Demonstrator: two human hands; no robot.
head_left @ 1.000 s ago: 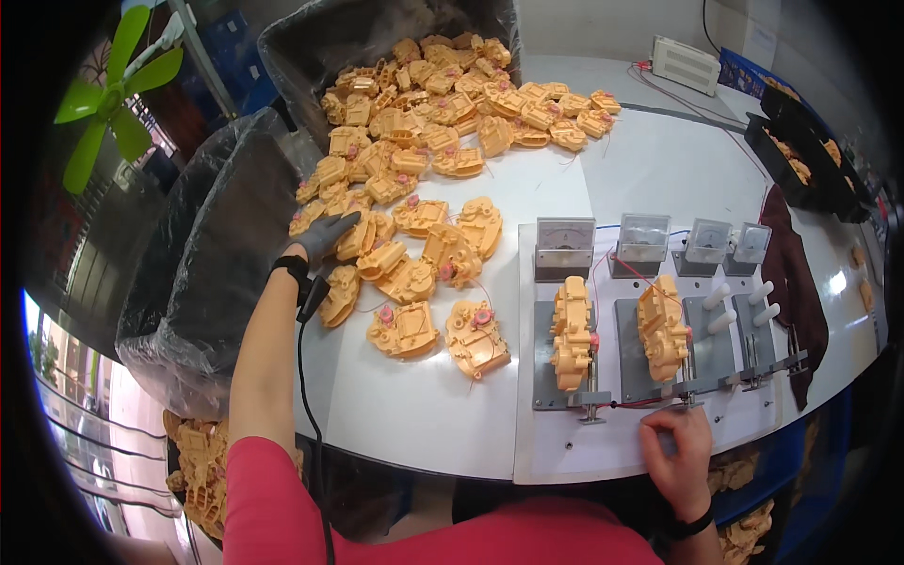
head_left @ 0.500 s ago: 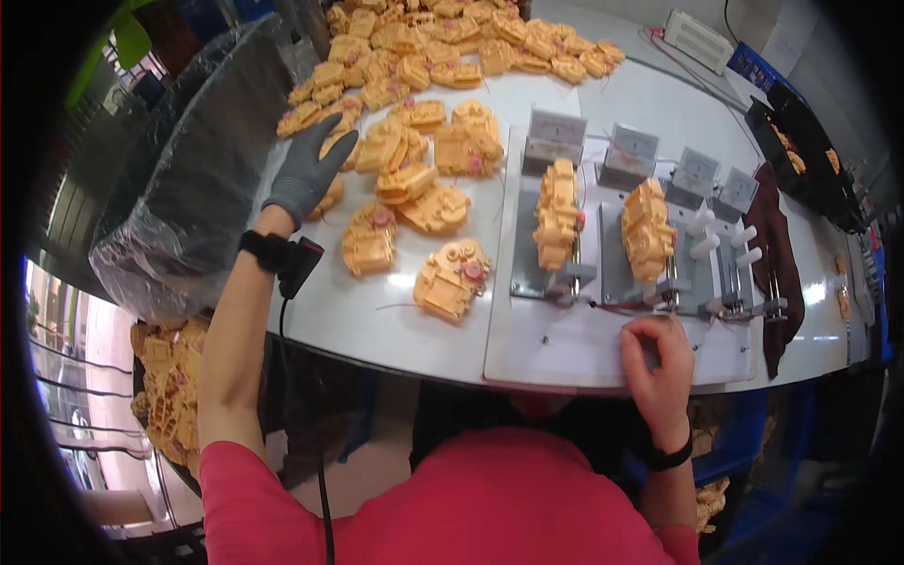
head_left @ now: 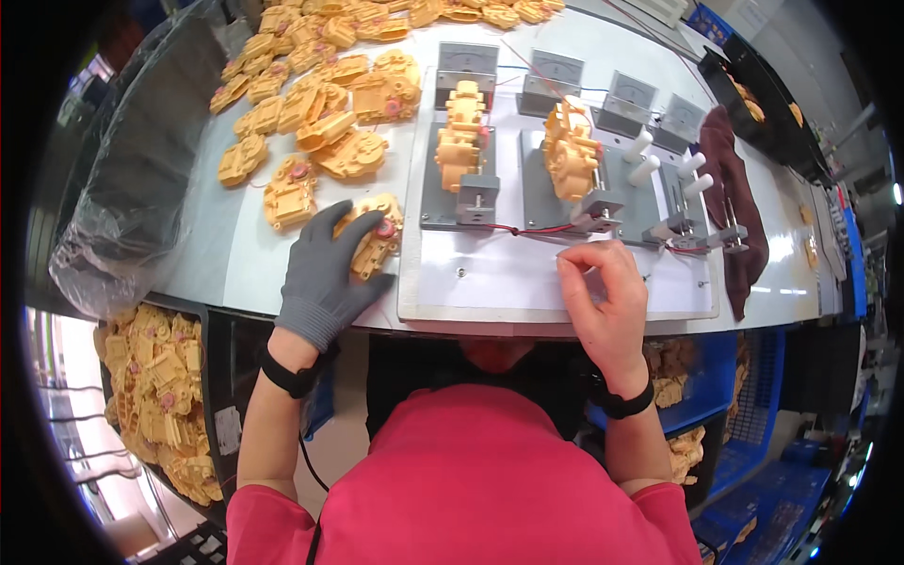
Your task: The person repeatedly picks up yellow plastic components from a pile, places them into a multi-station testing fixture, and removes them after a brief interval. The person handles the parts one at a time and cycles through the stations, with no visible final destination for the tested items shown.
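My left hand [head_left: 330,273], in a grey glove, reaches over a tan plastic gear housing [head_left: 380,247] with a reddish round piece. Its fingers and thumb are spread around the housing's left and near sides; a firm hold does not show. My bare right hand [head_left: 607,294] hovers at the front of the white fixture board [head_left: 508,297], thumb and forefinger curled together, with nothing visible between them. Just beyond it, one tan housing [head_left: 571,155] stands upright in a grey test stand [head_left: 595,209]. Another upright housing [head_left: 460,141] is in the stand to its left.
Panel meters [head_left: 466,71] line the board's far side. More tan housings [head_left: 353,151] lie left of the board, with a pile [head_left: 330,33] behind. A plastic-lined bin [head_left: 141,179] stands left. A dark cloth [head_left: 739,207] lies right; a full crate [head_left: 160,395] sits below left.
My left hand has come from the far-left housings back toward me, to the single housing beside the board. The view has shifted. My right hand stays near the board's front, thumb and forefinger curled.
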